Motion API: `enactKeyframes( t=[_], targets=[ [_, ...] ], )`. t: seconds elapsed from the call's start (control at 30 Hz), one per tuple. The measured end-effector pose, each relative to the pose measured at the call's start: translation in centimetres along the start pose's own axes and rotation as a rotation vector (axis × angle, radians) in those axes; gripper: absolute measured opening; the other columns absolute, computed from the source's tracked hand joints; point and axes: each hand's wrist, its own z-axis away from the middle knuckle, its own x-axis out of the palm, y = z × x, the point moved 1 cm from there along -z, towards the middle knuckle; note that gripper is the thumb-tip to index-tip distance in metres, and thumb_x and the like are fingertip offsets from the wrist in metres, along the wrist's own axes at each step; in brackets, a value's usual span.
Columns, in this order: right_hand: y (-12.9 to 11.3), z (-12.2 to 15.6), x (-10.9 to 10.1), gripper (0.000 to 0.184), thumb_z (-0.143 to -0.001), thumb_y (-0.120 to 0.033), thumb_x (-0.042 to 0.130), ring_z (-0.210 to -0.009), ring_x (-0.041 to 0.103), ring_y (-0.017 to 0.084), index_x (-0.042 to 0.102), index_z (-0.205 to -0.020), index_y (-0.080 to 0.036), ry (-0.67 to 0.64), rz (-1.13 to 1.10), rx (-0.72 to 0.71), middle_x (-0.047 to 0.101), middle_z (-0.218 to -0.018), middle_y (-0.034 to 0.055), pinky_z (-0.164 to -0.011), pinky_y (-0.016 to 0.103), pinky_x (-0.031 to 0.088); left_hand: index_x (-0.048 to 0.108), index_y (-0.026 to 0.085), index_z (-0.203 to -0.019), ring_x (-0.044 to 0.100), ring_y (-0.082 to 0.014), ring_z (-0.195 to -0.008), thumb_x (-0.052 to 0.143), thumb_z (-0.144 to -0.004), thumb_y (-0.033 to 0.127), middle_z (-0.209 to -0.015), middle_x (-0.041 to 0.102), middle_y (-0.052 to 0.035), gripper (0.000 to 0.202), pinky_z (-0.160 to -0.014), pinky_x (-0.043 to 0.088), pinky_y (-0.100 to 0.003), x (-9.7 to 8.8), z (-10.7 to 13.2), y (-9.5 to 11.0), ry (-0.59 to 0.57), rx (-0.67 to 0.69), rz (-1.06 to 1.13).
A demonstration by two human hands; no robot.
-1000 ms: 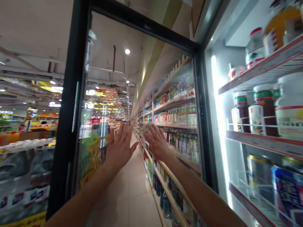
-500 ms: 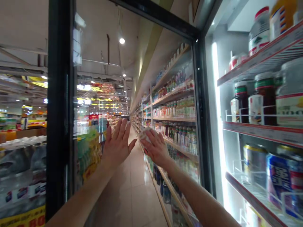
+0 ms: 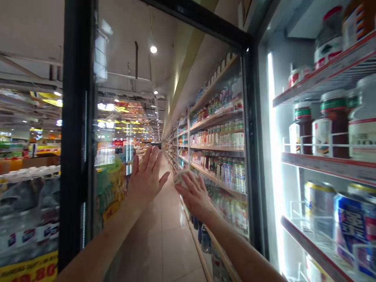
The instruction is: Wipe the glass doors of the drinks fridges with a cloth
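A glass door [image 3: 164, 113] in a black frame stands open in front of me. My left hand [image 3: 148, 176] lies flat against the glass with its fingers spread, holding nothing. To its right, my right hand [image 3: 195, 196] presses a pale, crumpled cloth [image 3: 182, 178] to the pane. Much of the cloth is hidden under the fingers. Both arms reach forward from the bottom of the view.
At the right is a lit cooler with wire-fronted shelves [image 3: 320, 164], holding bottles [image 3: 302, 129] and cans [image 3: 352, 223]. Packs of bottles [image 3: 26, 227] stand at the left beyond the door frame [image 3: 78, 137]. A tiled aisle [image 3: 164, 239] shows through the glass.
My right hand has slid a little way down the glass with the cloth. My left hand stays in place. The view has turned slightly, so the door and cooler appear further right.
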Motion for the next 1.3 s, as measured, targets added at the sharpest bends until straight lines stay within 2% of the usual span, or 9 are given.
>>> enactKeyframes(
  t=[0.17,0.23,0.47,0.67,0.73,0.9,1.13,1.2,1.3],
  targets=[
    [8.3,3.2,-2.2,0.045,-0.09,-0.022,0.033,-0.135,0.027,0.028,0.042,-0.134,-0.021,0.284,0.137,0.592,0.033,-0.145,0.0138,-0.102,0.058,0.029,0.013,0.018,-0.144,0.019,-0.0239,-0.138,0.041,-0.089,0.044,-0.147,0.026,-0.0107,0.067,-0.113,0.007,-0.047,-0.1,0.0,0.2,-0.001,0.017,-0.007],
    [8.4,2.9,-2.3,0.045,-0.091,-0.023,0.031,-0.135,0.027,0.03,0.04,-0.136,-0.019,0.335,0.154,0.683,0.031,-0.145,0.0157,-0.101,0.059,0.031,0.013,0.018,-0.144,0.019,-0.024,-0.138,0.041,-0.089,0.043,-0.147,0.025,-0.0109,0.067,-0.113,0.007,-0.048,0.0,0.0,0.2,0.0,0.016,-0.005],
    [-1.0,0.9,0.6,0.046,-0.084,-0.015,0.043,-0.137,0.023,0.024,0.05,-0.127,-0.029,0.031,0.008,0.121,0.036,-0.144,0.005,-0.108,0.048,0.027,0.013,0.019,-0.144,0.02,-0.0238,-0.137,0.041,-0.088,0.043,-0.147,0.026,-0.0111,0.067,-0.113,0.009,-0.047,0.2,0.1,-0.1,0.003,0.013,0.008],
    [6.3,3.5,-1.7,0.05,-0.09,-0.019,0.033,-0.137,0.025,0.027,0.034,-0.139,-0.025,0.305,0.119,0.534,0.028,-0.148,0.0109,-0.104,0.058,0.029,0.014,0.017,-0.144,0.019,-0.0235,-0.138,0.042,-0.088,0.044,-0.146,0.027,-0.0115,0.068,-0.113,0.008,-0.047,0.0,0.1,0.2,0.01,0.024,-0.018],
    [5.3,3.5,-1.4,0.051,-0.089,-0.018,0.034,-0.137,0.023,0.028,0.032,-0.14,-0.025,0.315,0.103,0.543,0.024,-0.149,0.0111,-0.103,0.058,0.03,0.015,0.016,-0.144,0.019,-0.0238,-0.138,0.043,-0.088,0.044,-0.146,0.028,-0.0119,0.068,-0.113,0.007,-0.047,-0.1,-0.2,0.1,0.006,0.022,-0.021],
    [-2.1,5.0,1.2,0.053,-0.083,-0.011,0.043,-0.136,0.026,0.025,0.046,-0.13,-0.035,0.026,-0.024,0.052,0.037,-0.144,0.0027,-0.106,0.05,0.032,0.021,0.017,-0.143,0.021,-0.0239,-0.137,0.043,-0.089,0.041,-0.146,0.028,-0.0108,0.063,-0.113,0.009,-0.047,-0.2,0.4,0.1,-0.003,0.02,-0.016],
    [6.4,9.8,-1.6,0.059,-0.089,-0.015,0.035,-0.138,0.02,0.029,0.018,-0.143,-0.033,0.175,0.158,0.586,0.018,-0.151,0.0094,-0.099,0.063,0.033,0.011,0.022,-0.144,0.025,-0.0203,-0.135,0.039,-0.091,0.039,-0.141,0.038,-0.0074,0.063,-0.114,0.01,-0.042,-0.1,9.0,2.9,-0.054,0.019,0.055],
    [5.8,9.7,-1.7,0.06,-0.09,-0.016,0.035,-0.138,0.018,0.03,0.015,-0.144,-0.032,0.236,0.147,0.65,0.013,-0.153,0.0084,-0.099,0.063,0.034,0.012,0.022,-0.144,0.027,-0.0205,-0.135,0.04,-0.09,0.04,-0.141,0.038,-0.0071,0.064,-0.114,0.008,-0.041,0.0,10.2,3.3,-0.057,-0.001,0.038],
    [1.0,9.2,-0.2,0.062,-0.087,-0.014,0.036,-0.138,0.019,0.029,0.02,-0.143,-0.034,0.111,0.049,0.4,0.011,-0.153,0.0021,-0.101,0.058,0.036,0.012,0.023,-0.144,0.03,-0.0208,-0.133,0.042,-0.089,0.04,-0.14,0.039,-0.007,0.065,-0.114,0.008,-0.041,0.3,10.3,3.1,-0.053,-0.001,0.032]
  ],
)
